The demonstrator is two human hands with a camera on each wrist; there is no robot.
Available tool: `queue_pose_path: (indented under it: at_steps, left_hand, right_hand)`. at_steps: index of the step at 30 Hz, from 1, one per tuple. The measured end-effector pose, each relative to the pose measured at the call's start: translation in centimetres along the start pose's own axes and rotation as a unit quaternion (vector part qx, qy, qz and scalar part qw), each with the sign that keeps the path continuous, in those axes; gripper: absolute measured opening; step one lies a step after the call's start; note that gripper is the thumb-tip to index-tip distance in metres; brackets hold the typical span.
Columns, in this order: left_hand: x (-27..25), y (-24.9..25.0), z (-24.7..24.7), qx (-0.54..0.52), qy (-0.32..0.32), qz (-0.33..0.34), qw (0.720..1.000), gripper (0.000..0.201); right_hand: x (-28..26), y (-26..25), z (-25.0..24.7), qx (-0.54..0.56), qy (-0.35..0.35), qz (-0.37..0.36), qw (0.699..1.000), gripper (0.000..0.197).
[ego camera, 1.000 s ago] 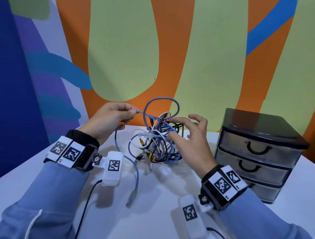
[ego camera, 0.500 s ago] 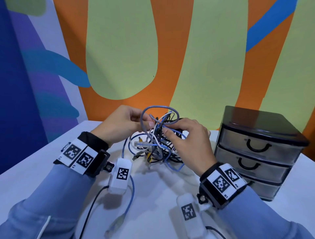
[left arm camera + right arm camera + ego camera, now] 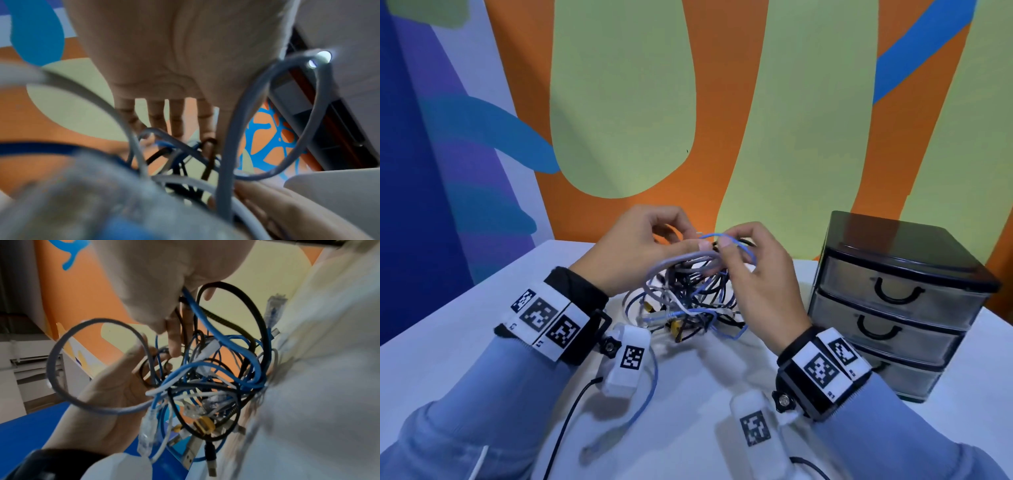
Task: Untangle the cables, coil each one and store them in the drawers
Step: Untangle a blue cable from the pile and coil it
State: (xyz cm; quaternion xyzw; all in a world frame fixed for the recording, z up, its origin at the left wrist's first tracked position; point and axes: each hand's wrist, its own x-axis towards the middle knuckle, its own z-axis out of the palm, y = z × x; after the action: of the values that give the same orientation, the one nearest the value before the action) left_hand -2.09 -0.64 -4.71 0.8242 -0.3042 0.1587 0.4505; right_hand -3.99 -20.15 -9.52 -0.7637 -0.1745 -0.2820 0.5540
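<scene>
**Two hands work the knot**

The left hand and right hand each pinch strands atop the cable tangle, lifting it off the white table – likely to free the blue cable – while the drawers wait closed nearby, other loops barring the way

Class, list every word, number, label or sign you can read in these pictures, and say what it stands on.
No words or brand names can be read.
Left wrist band: square black-and-white code markers; the tiny characters beside them are too small to read.
Right wrist band: the same.
White camera pods: one code marker each, no text.
Drawer unit: no label.
</scene>
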Motion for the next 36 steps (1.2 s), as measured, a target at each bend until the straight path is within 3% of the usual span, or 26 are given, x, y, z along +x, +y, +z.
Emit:
queue_pose_path:
  at_steps: [4,8,14,18,21,23,26,28,32,36]
  left_hand:
    - [0.0,-1.6,-1.3,0.145,0.038,-0.025,0.988,0.030]
    - [0.1,-2.1,-1.6,0.244,0.036,-0.048,0.968,0.017]
    - [0.0,-2.2,-1.9,0.257,0.036,-0.060,0.964,0.029]
    - [0.2,-2.3,-1.7,0.194,0.093,-0.046,0.975,0.027]
    - [0.3,-2.1,-1.5,0.129,0.132,-0.008,0.983,0.031]
    - [0.6,-1.9,-1.6,0.053,0.181,-0.007,0.982,0.038]
    - [0.8,-1.3,-2.1,-0.034,0.278,-0.015,0.960,0.041]
    - [0.9,-0.7,-2.3,-0.131,0.308,-0.002,0.942,0.036]
    - [0.7,-0.1,-2.3,-0.211,0.292,0.024,0.933,0.034]
    - [0.3,0.7,-2.2,-0.291,0.214,0.035,0.932,0.025]
  right_hand:
    - [0.1,-1.3,-0.5,0.127,0.070,0.036,0.989,0.008]
    - [0.3,-1.3,-0.5,0.175,0.121,0.007,0.977,0.008]
    - [0.3,-1.9,-0.6,0.236,0.124,0.000,0.964,0.007]
    - [0.0,-2.8,-0.9,0.275,0.026,0.017,0.961,0.033]
    - [-0.2,-3.3,-1.1,0.353,-0.064,0.046,0.932,0.068]
    - [-0.2,-3.4,-1.2,0.375,-0.108,0.074,0.918,0.079]
    - [-0.2,-2.8,-0.5,0.316,-0.129,0.103,0.934,0.064]
    - [-0.4,-2.4,0.0,0.250,-0.138,0.100,0.953,0.050]
    - [-0.5,-2.1,0.5,0.192,-0.134,0.081,0.969,0.031]
    - [-0.6,-1.2,0.8,0.142,-0.135,0.041,0.980,0.046]
